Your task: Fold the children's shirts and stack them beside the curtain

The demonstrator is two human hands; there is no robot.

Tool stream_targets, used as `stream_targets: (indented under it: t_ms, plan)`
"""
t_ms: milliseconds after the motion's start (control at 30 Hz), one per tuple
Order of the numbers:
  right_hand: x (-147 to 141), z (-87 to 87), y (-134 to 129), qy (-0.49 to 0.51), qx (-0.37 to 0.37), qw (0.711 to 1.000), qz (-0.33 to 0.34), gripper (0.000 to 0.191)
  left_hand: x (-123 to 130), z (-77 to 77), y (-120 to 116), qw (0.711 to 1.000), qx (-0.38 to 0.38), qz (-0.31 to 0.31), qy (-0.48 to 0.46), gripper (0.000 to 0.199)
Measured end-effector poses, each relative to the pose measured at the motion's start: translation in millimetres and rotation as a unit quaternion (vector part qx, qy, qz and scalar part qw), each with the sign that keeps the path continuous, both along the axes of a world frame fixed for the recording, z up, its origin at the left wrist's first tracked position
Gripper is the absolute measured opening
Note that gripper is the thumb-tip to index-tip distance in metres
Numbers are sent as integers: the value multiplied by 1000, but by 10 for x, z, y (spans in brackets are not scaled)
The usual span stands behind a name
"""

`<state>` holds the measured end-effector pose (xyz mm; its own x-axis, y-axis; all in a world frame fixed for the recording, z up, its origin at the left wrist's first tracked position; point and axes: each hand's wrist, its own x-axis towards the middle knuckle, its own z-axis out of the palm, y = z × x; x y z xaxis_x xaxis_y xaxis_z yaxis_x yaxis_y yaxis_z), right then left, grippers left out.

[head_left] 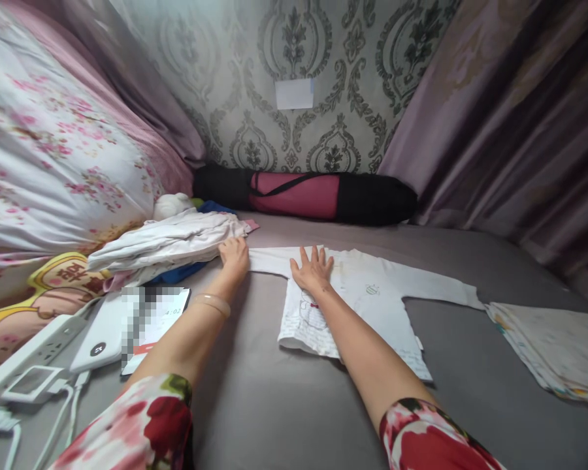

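Your left hand [234, 256] curls over sleeve end [255, 260]; can't tell whether fingers pinch it. Your right hand [312, 269] lies open, fingers fanned, on upper front of white long-sleeved shirt [377, 307], laid out on gray sheet [255, 405]. Anchor with flat palm; draw sleeve straight, gently. Mind clothes pile [171, 240] beside left hand.

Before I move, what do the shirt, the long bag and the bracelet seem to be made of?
Shirt: thin, matte knit, probably cotton, going by its soft, wavy hem.
Bag: dull cloth, perhaps nylon, from its soft sides without gloss.
Bracelet: smooth and hard-looking, from its even, round band and slight sheen; stone, glass or plastic, I can't tell.
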<state>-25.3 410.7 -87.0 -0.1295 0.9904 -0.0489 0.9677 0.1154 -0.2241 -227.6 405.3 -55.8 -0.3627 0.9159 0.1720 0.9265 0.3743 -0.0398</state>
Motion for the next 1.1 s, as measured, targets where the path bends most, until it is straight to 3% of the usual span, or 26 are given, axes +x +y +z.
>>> stream_targets:
  t_ms: [167,267,400,567,700,967,1100]
  plan:
    - [7,-8,-8,-5,15,1000,0,65,530,36,-43,990,36,-132,30,37]
    - [36,19,-13,-41,-2,999,18,65,938,-75,-57,955,34,-277,-97,36]
    - [59,55,-20,-84,-22,995,38,76,1168,-281,-56,935,13,-307,-176,49]
    - [24,12,-19,-32,18,999,7,61,875,-392,-156,959,-33,-236,-155,59]
    - [4,-27,-5,-10,19,1000,4,65,527,-384,-235,974,-45,-187,-117,60]
    - [3,-14,3,-2,15,1000,2,65,51,-359,-117,989,-49,-108,-85,55]
    - [3,-21,-6,11,18,1000,3,65,-34,-376,-106,988,-19,-135,-74,51]
